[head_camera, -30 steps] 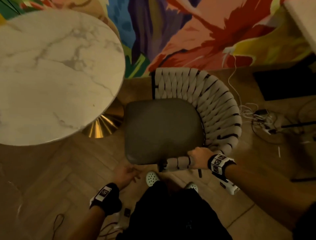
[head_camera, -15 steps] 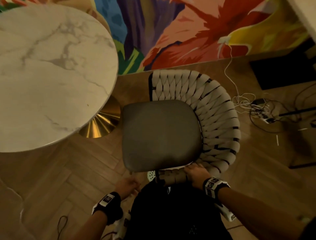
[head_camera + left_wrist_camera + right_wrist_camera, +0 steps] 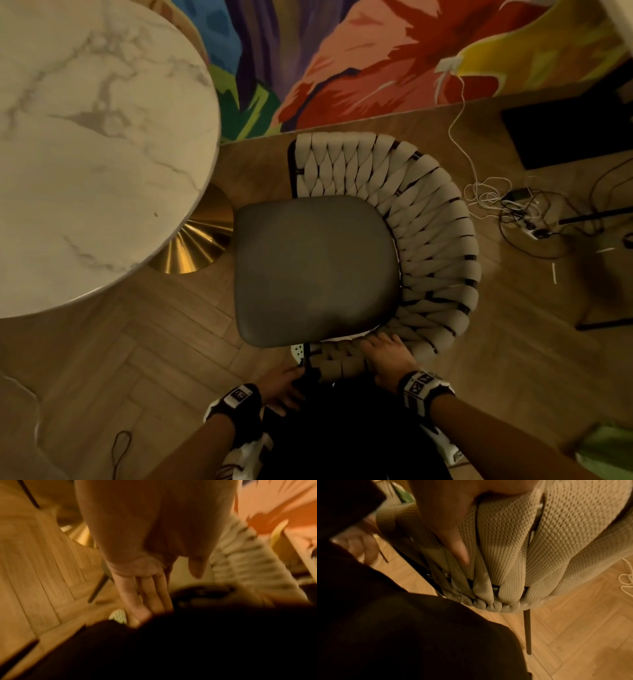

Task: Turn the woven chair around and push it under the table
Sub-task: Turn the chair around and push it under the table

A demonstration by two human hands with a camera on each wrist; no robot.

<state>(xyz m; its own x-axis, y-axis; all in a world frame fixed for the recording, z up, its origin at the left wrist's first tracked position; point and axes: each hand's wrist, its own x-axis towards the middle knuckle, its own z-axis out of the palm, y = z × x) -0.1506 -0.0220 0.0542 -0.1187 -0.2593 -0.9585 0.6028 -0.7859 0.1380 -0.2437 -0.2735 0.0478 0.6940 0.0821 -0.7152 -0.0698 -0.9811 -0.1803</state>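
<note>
The woven chair (image 3: 435, 240) stands right of the round marble table (image 3: 96, 147), its grey seat (image 3: 315, 270) opening toward the table and its curved beige backrest on the right. My right hand (image 3: 387, 356) grips the near end of the woven rim. In the right wrist view its thumb (image 3: 453, 540) presses on a knitted band of the chair (image 3: 539, 547). My left hand (image 3: 284, 383) is beside the black frame end, fingers (image 3: 145, 601) straight along my dark trousers and holding nothing. Whether it touches the frame I cannot tell.
The table's gold cone base (image 3: 195, 246) sits just left of the seat. A painted wall (image 3: 376, 61) runs behind the chair. Tangled cables and a power strip (image 3: 513, 212) lie on the wood floor at the right, near dark stand legs (image 3: 603, 322).
The chair's near end has come closer to my legs, with my right hand still gripping the rim. My left hand has moved right, toward the chair's frame end.
</note>
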